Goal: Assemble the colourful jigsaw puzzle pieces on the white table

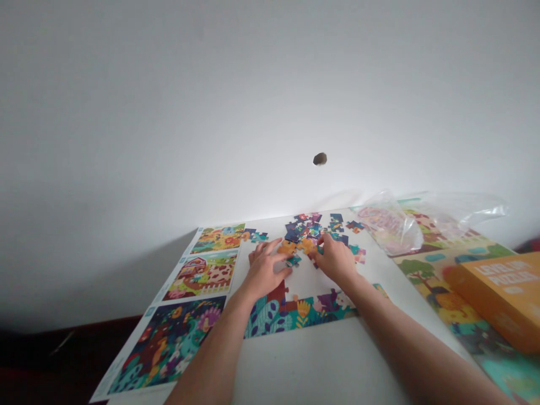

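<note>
Okay, going left to right. Well left of the left hand, a printed sheet point(152, 313) shows three cartoon pictures point(201, 274) stacked down it. The left hand point(264, 270) is spread wide, palm down, its fingertips point(274, 243) right by an orange jigsaw piece point(287, 247), and it doesn't seem to hold anything. The right hand point(333, 260) is curled down onto a second orange jigsaw piece point(307, 245), but I can't tell if it's actually gripped. Just past both hands is a loose heap of colourful jigsaw pieces point(312, 228), too jumbled to count, with strays on both sides. Nearer than the hands, a joined strip of puzzle point(295, 315) lies on the white table point(312, 365), with some open white room between it and the hands. Right of the right hand: one crumpled clear plastic bag point(390, 225), plus one orange box point(502, 298) sitting on a big colourful printed sheet point(426, 292).
</note>
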### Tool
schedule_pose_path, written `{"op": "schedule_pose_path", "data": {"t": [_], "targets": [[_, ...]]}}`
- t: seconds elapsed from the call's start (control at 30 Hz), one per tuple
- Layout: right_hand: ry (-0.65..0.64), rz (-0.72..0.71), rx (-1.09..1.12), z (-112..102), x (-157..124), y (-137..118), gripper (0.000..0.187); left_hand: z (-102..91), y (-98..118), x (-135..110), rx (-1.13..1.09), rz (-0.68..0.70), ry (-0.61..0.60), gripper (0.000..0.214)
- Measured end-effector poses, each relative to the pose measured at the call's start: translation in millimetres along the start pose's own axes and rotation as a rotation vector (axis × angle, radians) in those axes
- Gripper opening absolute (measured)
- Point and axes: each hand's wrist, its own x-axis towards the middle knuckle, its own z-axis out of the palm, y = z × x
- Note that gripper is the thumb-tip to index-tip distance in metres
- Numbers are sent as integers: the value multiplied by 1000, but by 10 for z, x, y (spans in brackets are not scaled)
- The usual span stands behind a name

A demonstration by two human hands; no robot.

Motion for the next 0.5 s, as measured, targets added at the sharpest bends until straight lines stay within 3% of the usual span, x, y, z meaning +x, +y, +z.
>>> {"op": "schedule_pose_path", "data": {"t": [0.13,0.27,0.4,0.5], "targets": [[61,-42,151,32,6,-8,22,64,-24,17,70,-89,33,26],[75,-73,173,81,6,-5,31,110,-106,39,83,-137,96,23],[108,-84,123,83,-6,-2,34,129,-155,44,69,-127,123,24],[143,-133,221,70,-17,-11,30,134,-139,30,88,-103,114,27]]}}
